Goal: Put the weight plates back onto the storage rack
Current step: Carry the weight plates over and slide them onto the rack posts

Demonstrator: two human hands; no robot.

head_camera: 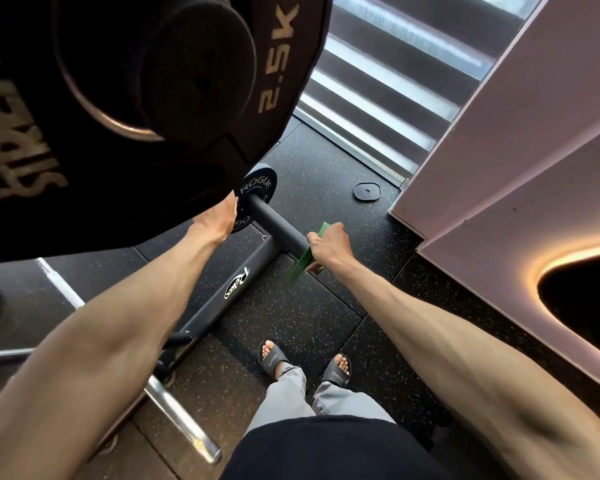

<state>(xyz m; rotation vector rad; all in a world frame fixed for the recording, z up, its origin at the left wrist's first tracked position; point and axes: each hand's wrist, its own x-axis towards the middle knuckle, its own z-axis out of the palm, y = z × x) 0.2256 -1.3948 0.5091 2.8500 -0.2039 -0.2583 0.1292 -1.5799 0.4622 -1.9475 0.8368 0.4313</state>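
My right hand (327, 247) grips a thin green weight plate (299, 264), held on edge at the free end of the rack's low horizontal peg (275, 220). A small black Rogue plate (258, 186) sits at the inner end of that peg. My left hand (218, 217) reaches to the Rogue plate's edge; its fingers are hidden behind a big black 2.5 kg plate (278, 64). That big plate hangs on an upper peg of the rack, close to the camera.
The rack's dark base beam (229, 299) runs along the black rubber floor. A small black plate (367, 192) lies flat on the floor near a pale wall corner (465, 209). A chrome barbell sleeve (184, 424) lies lower left. My sandalled feet (305, 365) stand just right of the beam.
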